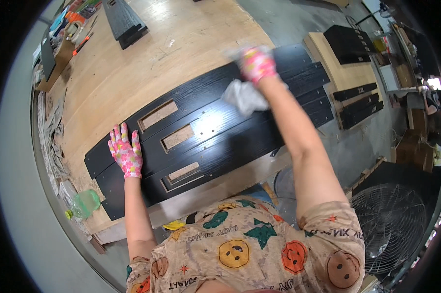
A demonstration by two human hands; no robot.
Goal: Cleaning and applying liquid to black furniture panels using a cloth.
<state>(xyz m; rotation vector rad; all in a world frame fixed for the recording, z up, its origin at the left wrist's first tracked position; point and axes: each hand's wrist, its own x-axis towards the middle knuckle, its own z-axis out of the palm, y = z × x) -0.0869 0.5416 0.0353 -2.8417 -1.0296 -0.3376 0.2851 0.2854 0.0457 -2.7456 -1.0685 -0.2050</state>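
A long black wooden panel (220, 129) with three rectangular cut-outs is lying flat across a pale plywood workbench (132, 73), running from the near left edge up toward the far right. The right hand (256, 63), in a pink flowered glove, is bearing down on the panel's far end with its fingers curled over a crumpled white cloth (244, 96); the hand is blurred, so how tightly it is pinching the cloth is hard to tell, but the cloth is trailing out from under it and touching the black surface. The left hand (126, 152), gloved the same way, is lying flat near the panel's near end with its fingers spread and pressed to the wood, holding nothing. Further black slats (323, 97) are lying just beside the panel at its right end. A green plastic bottle (85, 203) is lying on its side at the bench's near left corner, apart from the panel. A stack of dark boards (124, 20) is sitting at the far side of the bench, and small tools and clutter (74, 29) are crowding its far left corner. Beyond the bench, more black pieces (350, 43) are resting on a second light table over a grey concrete floor (289, 19), and a large round wire-guarded fan (394, 224) is standing at the lower right.
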